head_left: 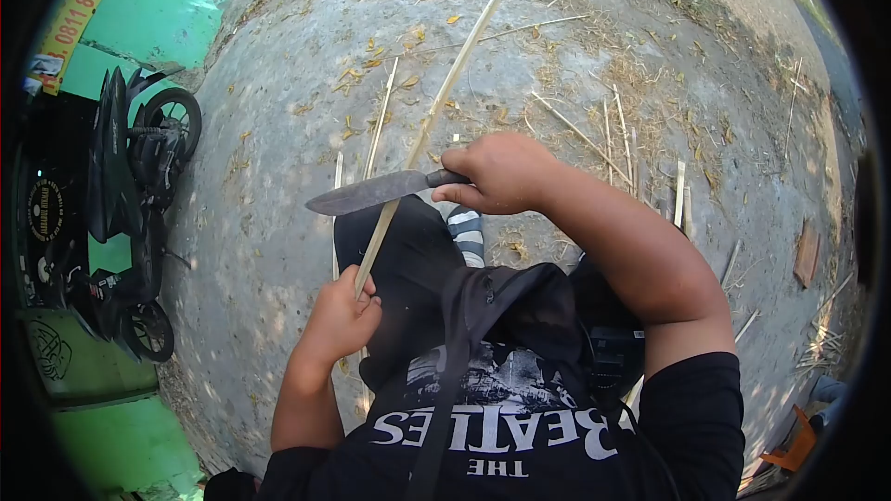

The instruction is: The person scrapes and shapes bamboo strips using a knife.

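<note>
My right hand [501, 173] is closed around the dark handle of a large knife [365, 193], its wide blade pointing left. Under the blade runs a long, pale strip that looks like split bamboo [452, 79], slanting up and away over my thigh. The blade lies across this strip, at or very near its surface. Down at the strip's near end, my left hand [342, 317] grips it in a closed fist. The far end of the strip sticks out over the concrete.
Several thin strips [583, 137] lie scattered on the concrete ground [278, 83] among dry leaves and shavings. A motorcycle [139, 158] stands at the left by a green wall [158, 19]. A brown block [807, 252] rests at the right. My striped sandal [467, 237] shows below the knife.
</note>
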The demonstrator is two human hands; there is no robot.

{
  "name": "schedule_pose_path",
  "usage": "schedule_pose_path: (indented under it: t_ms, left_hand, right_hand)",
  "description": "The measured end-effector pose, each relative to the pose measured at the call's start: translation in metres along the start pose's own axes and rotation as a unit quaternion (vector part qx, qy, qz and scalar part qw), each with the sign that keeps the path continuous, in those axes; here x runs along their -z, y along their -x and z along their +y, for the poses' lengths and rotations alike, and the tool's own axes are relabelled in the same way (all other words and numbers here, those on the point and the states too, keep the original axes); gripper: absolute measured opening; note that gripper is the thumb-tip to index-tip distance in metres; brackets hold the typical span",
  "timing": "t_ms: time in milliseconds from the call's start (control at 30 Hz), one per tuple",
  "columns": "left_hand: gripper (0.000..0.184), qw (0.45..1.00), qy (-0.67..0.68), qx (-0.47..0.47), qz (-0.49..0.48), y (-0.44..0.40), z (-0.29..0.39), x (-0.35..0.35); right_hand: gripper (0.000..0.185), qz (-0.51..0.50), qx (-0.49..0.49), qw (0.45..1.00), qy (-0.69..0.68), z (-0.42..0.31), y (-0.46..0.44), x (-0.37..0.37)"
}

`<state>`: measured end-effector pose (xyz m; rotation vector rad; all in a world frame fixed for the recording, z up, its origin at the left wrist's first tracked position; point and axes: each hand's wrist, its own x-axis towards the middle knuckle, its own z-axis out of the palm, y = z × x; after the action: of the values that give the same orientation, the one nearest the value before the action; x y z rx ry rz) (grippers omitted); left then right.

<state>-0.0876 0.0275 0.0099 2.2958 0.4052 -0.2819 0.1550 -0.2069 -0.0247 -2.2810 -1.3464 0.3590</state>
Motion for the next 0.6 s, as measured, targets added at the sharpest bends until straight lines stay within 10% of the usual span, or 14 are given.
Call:
schedule_pose_path:
  t_ms: [600]
  left_hand:
    - [0.038,0.999,0.031,-0.014,-0.020,-0.001,-0.006,-0.004]
  right_hand:
    - [0.054,0.089,-0.058,0.991,-0.080,0.070,-0.009,0.004]
